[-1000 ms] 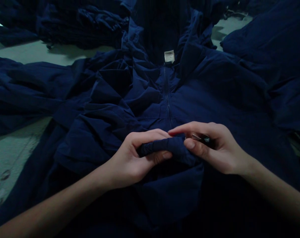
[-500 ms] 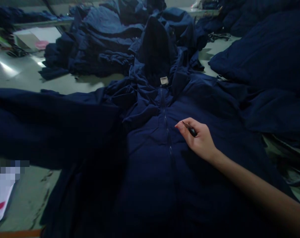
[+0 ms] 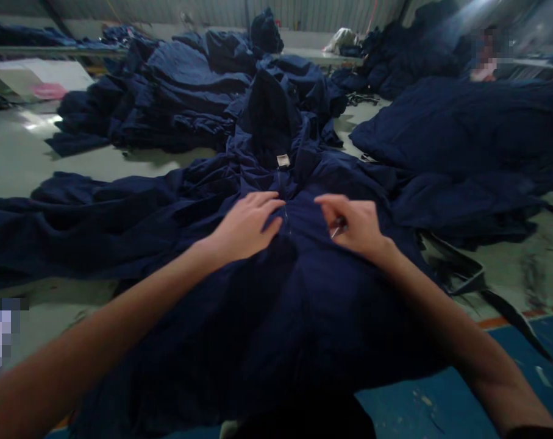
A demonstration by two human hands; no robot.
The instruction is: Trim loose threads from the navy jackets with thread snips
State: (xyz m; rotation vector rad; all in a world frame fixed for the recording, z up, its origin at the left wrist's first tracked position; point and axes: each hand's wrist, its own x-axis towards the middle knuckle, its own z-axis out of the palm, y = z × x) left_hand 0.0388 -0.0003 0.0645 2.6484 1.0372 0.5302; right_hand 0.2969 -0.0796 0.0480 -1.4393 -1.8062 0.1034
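A dark navy jacket (image 3: 267, 305) lies spread front-up on the bench (image 3: 20, 164), hood toward 12 o'clock, hem toward 6 o'clock, sleeves out toward 9 and 3 o'clock. Its zipper (image 3: 287, 221) runs down the middle, closed; a small white label (image 3: 283, 160) sits at the collar. A thin metal tool (image 3: 336, 228) rests just at 3 o'clock of the zipper.

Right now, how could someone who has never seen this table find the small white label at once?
Start from the navy hooded jacket spread flat in the middle of the table, under both hands. Follow its zipper away from the person, between the left hand and the right hand, up to the neck. The white label sits there below the hood, the only pale patch on dark cloth.
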